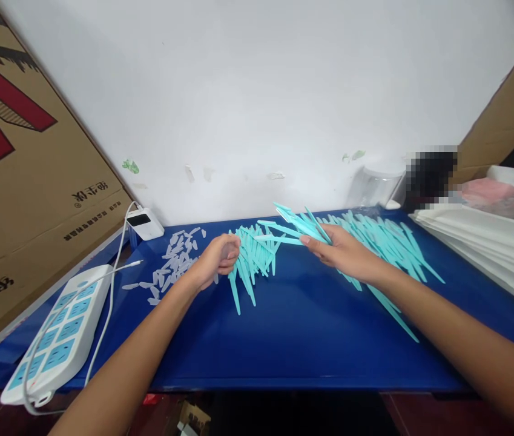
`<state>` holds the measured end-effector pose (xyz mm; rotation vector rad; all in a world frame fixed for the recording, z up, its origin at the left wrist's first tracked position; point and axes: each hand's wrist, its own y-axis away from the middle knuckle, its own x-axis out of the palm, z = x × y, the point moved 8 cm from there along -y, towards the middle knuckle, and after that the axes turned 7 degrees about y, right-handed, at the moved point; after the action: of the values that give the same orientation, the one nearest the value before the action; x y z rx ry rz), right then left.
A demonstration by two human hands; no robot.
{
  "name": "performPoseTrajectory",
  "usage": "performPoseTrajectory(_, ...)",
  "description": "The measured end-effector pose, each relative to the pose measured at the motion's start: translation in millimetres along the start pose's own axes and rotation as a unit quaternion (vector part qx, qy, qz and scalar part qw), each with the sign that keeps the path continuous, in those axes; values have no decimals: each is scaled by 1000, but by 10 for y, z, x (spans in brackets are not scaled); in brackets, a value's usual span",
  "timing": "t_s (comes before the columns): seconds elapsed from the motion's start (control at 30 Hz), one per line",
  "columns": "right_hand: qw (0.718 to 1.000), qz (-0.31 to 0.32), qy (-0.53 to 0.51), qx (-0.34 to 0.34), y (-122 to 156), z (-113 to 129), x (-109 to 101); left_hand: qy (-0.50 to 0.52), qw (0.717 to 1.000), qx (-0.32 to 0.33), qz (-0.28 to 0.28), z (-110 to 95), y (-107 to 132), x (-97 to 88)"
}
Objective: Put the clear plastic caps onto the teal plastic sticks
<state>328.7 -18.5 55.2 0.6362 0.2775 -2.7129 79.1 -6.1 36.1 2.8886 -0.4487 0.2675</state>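
My left hand [218, 259] is curled closed around small clear plastic caps, beside a scatter of the same clear caps [172, 263] on the blue table [293, 339]. Just right of it lies a pile of teal plastic sticks [252, 257]. My right hand [342, 251] grips a bundle of teal sticks [299, 224] that fan out to the upper left. A larger heap of teal sticks [384, 239] lies behind and under my right wrist.
A white power strip [57, 339] with a white cable lies at the table's left edge, a white charger [144, 223] behind it. Cardboard boxes [25, 169] lean at the left. A clear container [377, 184] and stacked white sheets [493, 248] stand at the right.
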Motion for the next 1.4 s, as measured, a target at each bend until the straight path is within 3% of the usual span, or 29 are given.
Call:
performPoseTrajectory(0.17,1000,9,6,10,19,45,25,74,997,-8,31,-43,17,26)
performPoseTrajectory(0.3,1000,27,2,12,35,82,61,0,1000,9,24,-77,38,47)
performPoseTrajectory(0.5,999,44,9,10,59,101,54,-104,990,67,62,-87,34,47)
performPoseTrajectory(0.67,997,70,15,-4,54,128,64,-160,979,118,48,-150,43,-2)
performPoseTrajectory(1.03,992,97,57,-49,73,226,95,-259,958,115,52,-184,89,34)
performPoseTrajectory(1.27,986,137,43,-79,86,281,243,-313,934,130,114,-189,160,264)
performPoseTrajectory(1.4,986,152,23,-61,81,236,283,-299,941,123,97,-140,135,296)
